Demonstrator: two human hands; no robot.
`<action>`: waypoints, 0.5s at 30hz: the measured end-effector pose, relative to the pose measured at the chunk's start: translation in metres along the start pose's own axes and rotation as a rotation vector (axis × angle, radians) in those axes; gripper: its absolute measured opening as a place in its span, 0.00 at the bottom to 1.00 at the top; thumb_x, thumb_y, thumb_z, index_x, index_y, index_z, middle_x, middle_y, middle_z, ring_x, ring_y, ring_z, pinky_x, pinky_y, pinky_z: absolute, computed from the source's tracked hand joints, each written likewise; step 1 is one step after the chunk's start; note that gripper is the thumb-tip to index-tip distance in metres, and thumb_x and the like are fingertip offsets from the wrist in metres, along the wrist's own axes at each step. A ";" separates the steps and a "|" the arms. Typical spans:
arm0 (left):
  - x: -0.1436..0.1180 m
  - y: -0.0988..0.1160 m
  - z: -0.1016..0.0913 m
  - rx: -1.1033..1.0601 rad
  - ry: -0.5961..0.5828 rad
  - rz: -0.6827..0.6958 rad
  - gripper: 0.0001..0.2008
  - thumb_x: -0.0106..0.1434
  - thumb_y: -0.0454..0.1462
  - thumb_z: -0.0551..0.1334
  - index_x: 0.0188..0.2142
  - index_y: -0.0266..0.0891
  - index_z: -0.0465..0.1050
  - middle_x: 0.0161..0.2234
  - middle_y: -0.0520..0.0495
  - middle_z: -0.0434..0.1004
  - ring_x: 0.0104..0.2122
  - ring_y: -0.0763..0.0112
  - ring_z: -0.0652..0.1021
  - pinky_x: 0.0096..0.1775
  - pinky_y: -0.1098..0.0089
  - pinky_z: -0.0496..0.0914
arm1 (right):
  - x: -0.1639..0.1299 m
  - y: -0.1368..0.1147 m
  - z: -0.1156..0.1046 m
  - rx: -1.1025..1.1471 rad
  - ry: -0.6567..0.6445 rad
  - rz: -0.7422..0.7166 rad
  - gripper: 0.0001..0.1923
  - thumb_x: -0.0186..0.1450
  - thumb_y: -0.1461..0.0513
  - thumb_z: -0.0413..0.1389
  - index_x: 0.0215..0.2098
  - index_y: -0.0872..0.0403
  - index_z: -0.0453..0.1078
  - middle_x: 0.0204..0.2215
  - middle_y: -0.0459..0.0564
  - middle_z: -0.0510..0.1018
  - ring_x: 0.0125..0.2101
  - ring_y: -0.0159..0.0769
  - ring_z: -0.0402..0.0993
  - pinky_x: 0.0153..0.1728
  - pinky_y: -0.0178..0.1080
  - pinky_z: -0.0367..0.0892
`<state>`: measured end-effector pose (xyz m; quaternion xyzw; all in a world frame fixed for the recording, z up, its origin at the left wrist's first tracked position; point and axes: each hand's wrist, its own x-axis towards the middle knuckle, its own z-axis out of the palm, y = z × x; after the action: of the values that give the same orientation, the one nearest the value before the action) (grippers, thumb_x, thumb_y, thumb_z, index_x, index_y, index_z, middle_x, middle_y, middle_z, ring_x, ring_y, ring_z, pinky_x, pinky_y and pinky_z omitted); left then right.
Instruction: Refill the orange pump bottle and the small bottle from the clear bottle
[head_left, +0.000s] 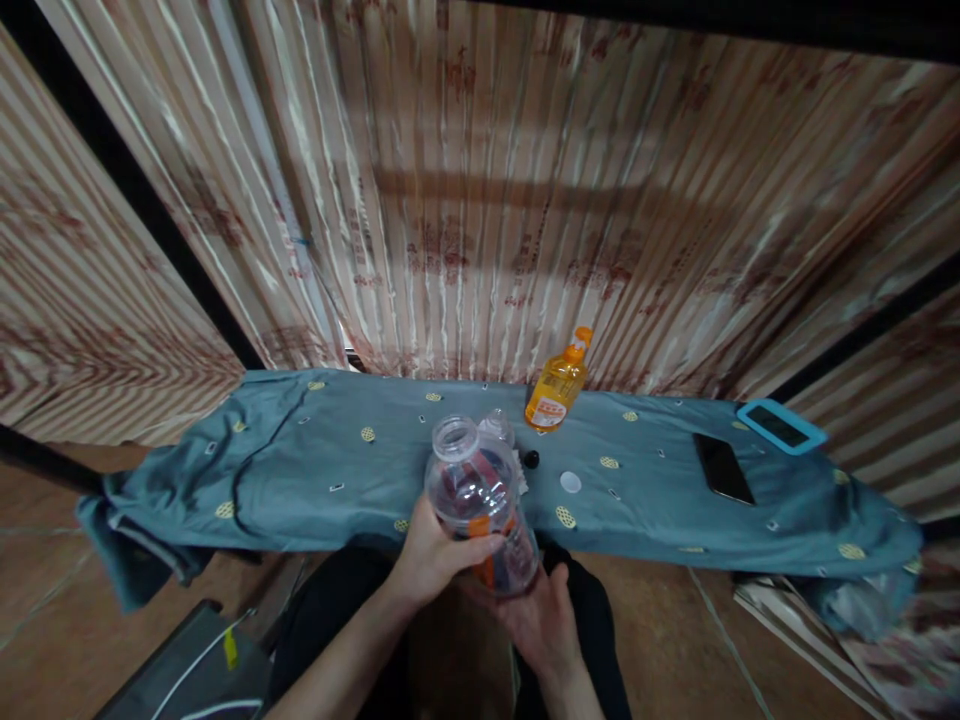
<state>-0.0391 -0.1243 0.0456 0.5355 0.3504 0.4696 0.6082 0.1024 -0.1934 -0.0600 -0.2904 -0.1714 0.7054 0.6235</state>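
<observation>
- The right hand is lying nearest the camera, palm up and fingers spread, cupping the base of a clear plastic bottle from below.
- The left hand is wrapping around the bottle's side, with the thumb pressing across the orange and dark label and the fingers curling behind it.
- The clear plastic bottle is being held between both hands just in front of the tabletop's near edge, above the person's dark-clothed lap; it is tilting slightly away, and its mouth is standing open with no cap on it.
- Just behind the bottle, a second small clear container is showing partly; most of it is hidden, so I cannot tell what it is.
- A blue-grey cloth with small yellow motifs is covering the tabletop and hanging off its left end.
- A small black cap and a white cap are lying on the cloth, near each other and to the right of the held bottle.
- Farther right, a dark phone is lying flat, and a device in a blue case is resting beyond it near the tabletop's far edge.
- An orange bottle with an orange cap is leaning against the striped curtain hanging behind the tabletop.
</observation>
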 end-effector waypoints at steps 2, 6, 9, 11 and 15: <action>0.004 -0.003 0.015 -0.070 -0.029 -0.028 0.31 0.43 0.47 0.76 0.44 0.37 0.72 0.40 0.41 0.81 0.40 0.55 0.81 0.44 0.56 0.76 | -0.004 -0.004 -0.008 0.052 0.081 0.010 0.29 0.46 0.37 0.65 0.40 0.42 0.78 0.45 0.50 0.81 0.45 0.50 0.78 0.43 0.55 0.73; 0.016 -0.011 0.037 -0.168 -0.127 -0.038 0.33 0.44 0.50 0.75 0.45 0.38 0.72 0.40 0.42 0.81 0.40 0.55 0.81 0.46 0.56 0.76 | -0.008 -0.020 -0.020 0.100 0.259 -0.023 0.23 0.40 0.46 0.72 0.32 0.43 0.79 0.35 0.47 0.83 0.36 0.46 0.80 0.37 0.49 0.74; 0.027 -0.016 0.035 -0.108 -0.122 0.109 0.44 0.42 0.53 0.75 0.55 0.39 0.67 0.52 0.38 0.75 0.51 0.52 0.76 0.55 0.55 0.71 | -0.011 -0.040 -0.019 0.109 0.334 -0.044 0.25 0.39 0.44 0.71 0.34 0.44 0.80 0.35 0.51 0.83 0.35 0.50 0.81 0.34 0.49 0.74; 0.038 -0.018 0.025 -0.005 -0.029 0.200 0.44 0.49 0.54 0.71 0.61 0.41 0.61 0.58 0.37 0.69 0.56 0.53 0.73 0.57 0.56 0.68 | -0.014 -0.053 -0.018 0.105 0.368 -0.054 0.28 0.39 0.44 0.71 0.37 0.45 0.80 0.39 0.55 0.82 0.37 0.52 0.81 0.34 0.48 0.74; 0.073 -0.027 -0.002 0.357 0.244 0.363 0.40 0.53 0.46 0.71 0.62 0.43 0.58 0.58 0.39 0.67 0.57 0.55 0.71 0.60 0.53 0.64 | -0.017 -0.072 -0.026 0.082 0.451 -0.096 0.28 0.39 0.48 0.72 0.38 0.45 0.79 0.40 0.54 0.82 0.38 0.52 0.81 0.34 0.47 0.75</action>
<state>-0.0122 -0.0538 0.0240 0.6278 0.3966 0.5626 0.3635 0.1757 -0.2011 -0.0336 -0.4068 -0.0125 0.5986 0.6900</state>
